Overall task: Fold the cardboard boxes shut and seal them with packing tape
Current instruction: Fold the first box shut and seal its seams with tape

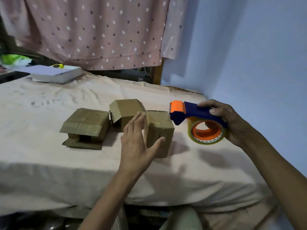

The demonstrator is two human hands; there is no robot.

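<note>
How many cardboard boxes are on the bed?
3: the left box with its flaps hanging open, the middle box behind it, and the right box by the left hand.

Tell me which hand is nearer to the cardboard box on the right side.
Left. The left hand is open against the right-hand box, fingers along its left side. The right hand grips the tape dispenser to the box's right, apart from it.

Three cardboard boxes [116,123] sit in a row on the bed [49,163], tape dispenser [199,120] to their right.
</note>
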